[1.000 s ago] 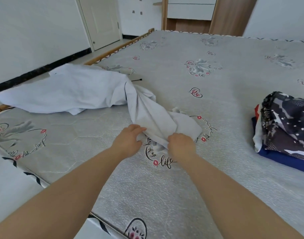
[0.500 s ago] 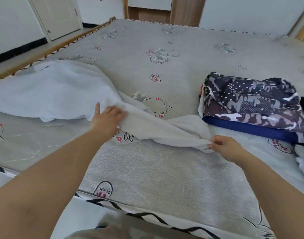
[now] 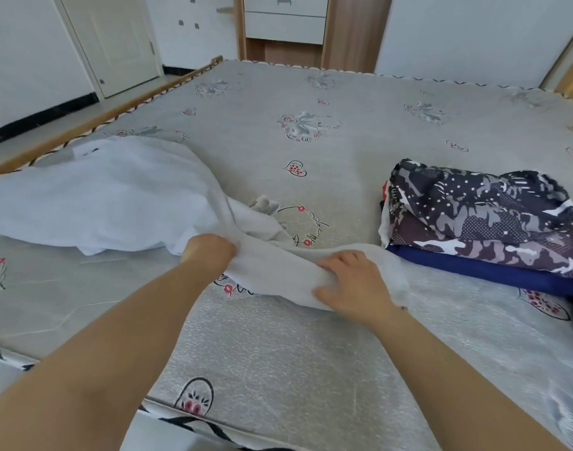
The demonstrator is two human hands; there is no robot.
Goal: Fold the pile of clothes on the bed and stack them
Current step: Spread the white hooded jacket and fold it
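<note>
On bed (image 3: pixel 343 151): L hand (image 3: pixel 210 252) & R hand (image 3: pixel 353 286) grip white garment (image 3: pixel 109 203).

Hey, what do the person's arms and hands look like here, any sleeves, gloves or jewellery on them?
Both forearms are bare, with no sleeves in view. The left hand and the right hand wear no gloves, and no rings or watch show. A small dark speck sits at the right wrist; what it is cannot be told.

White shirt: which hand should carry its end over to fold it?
Probably the right hand: its grip is on the white shirt at the loose end, while the left hand holds it nearer the bulk.
</note>
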